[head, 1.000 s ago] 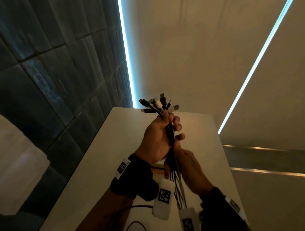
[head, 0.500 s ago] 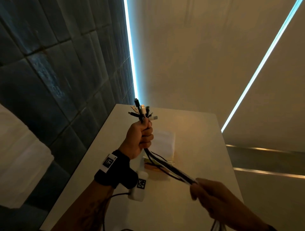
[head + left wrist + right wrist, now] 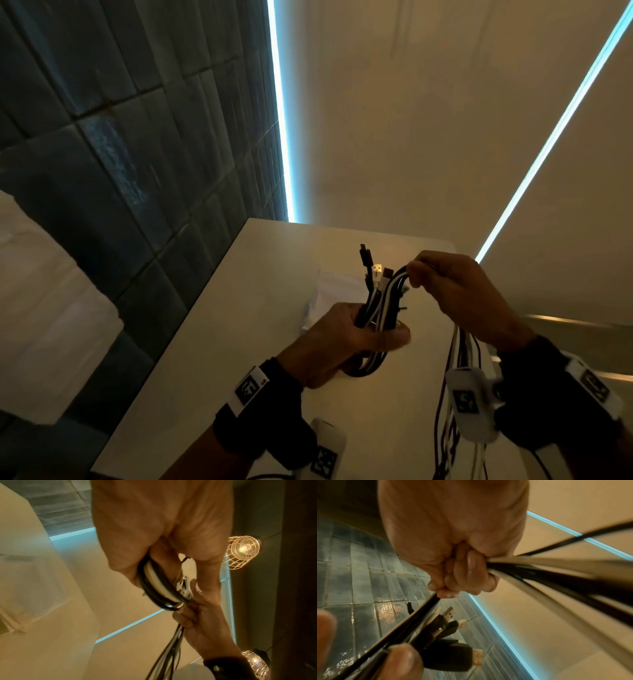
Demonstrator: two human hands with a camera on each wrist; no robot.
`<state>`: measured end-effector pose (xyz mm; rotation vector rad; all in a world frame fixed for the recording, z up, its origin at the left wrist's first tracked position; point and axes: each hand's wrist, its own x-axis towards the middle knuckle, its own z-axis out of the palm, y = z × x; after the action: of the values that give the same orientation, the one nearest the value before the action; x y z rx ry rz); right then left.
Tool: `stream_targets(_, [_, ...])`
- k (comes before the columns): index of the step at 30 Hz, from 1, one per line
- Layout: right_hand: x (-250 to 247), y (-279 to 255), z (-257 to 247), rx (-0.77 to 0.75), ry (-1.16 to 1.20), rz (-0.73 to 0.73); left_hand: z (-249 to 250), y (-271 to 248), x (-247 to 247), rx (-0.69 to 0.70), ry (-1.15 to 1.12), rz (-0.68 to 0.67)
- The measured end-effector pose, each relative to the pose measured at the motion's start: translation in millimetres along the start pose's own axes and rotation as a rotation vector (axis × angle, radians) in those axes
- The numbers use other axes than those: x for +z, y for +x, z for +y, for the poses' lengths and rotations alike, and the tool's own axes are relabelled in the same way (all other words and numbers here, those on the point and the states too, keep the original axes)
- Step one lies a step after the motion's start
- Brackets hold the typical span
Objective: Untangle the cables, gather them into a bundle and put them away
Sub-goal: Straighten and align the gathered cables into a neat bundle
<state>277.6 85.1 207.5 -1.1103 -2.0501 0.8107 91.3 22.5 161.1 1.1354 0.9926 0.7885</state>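
A bundle of black and white cables (image 3: 385, 301) is held above the white table (image 3: 219, 325). My left hand (image 3: 346, 339) grips the bundle, and several plug ends (image 3: 373, 270) stick up from it. My right hand (image 3: 455, 291) grips the same cables where they bend over in a loop just right of the plugs. The loose lengths (image 3: 459, 356) hang down from that hand. The left wrist view shows the looped cables (image 3: 159, 591) running between both hands. Plugs (image 3: 447, 623) and the gripped strands (image 3: 539, 573) show in the right wrist view.
A clear plastic bag (image 3: 329, 291) lies on the table behind my hands. A dark tiled wall (image 3: 137, 137) borders the table on the left, a beige wall (image 3: 411, 137) with light strips stands behind. Caged lamps (image 3: 243, 551) hang nearby.
My right hand came back up from the low right and folded the cables over into a loop beside the plugs. My left hand has dropped lower and nearer, still holding the bundle.
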Motion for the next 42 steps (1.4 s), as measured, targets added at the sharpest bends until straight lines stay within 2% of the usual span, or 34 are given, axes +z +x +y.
stream_targets(6, [11.3,2.8,7.4,0.015,-0.016,-0.059,-7.8,-1.4,1.2,-0.061,0.110,0.056])
stream_targets(10, [10.5,1.0,5.0,0.037,0.018,-0.133,-6.7,-4.6,1.9,-0.052,0.162,-0.061])
stream_targets(15, [5.7,-2.0,10.9,0.090,0.100,-0.171,-9.9,-7.5,8.1,-0.065,-0.065,-0.133])
stream_targets(19, [4.2,-12.9,27.6,0.242,0.363,-0.218,-8.5,-6.5,9.0,-0.047,-0.175,-0.030])
stream_targets(23, [12.3,-39.4,49.5,0.295,0.539,-0.233,-2.1,-5.8,-3.9,0.024,-0.296,0.148])
stream_targets(26, [22.7,-51.9,60.6,0.368,0.708,-0.059,-8.5,-2.6,-7.2,0.025,-0.358,0.232])
stream_targets(28, [33.1,-55.4,55.2,0.352,0.622,0.154,-16.3,0.8,-3.2,0.014,-0.316,0.254])
stream_targets(30, [44.9,-53.6,43.4,0.253,0.303,0.348,-20.1,4.9,4.6,-0.003,-0.258,0.265])
stream_targets(32, [57.1,-49.2,26.3,0.097,0.006,0.445,-19.9,8.6,13.3,-0.038,-0.234,0.267])
stream_targets(34, [68.7,-48.8,12.7,-0.052,-0.125,0.391,-20.3,12.7,20.8,-0.054,-0.189,0.263])
stream_targets(36, [81.3,-52.1,4.4,-0.126,-0.143,0.228,-19.0,15.7,27.3,-0.044,-0.188,0.239])
stream_targets(40, [93.5,-56.7,2.5,-0.154,-0.441,0.024,-17.2,17.5,28.3,-0.040,-0.277,0.287])
stream_targets(42, [94.2,-54.6,1.3,-0.125,-0.442,-0.034,-20.6,17.6,21.8,-0.028,-0.306,0.333])
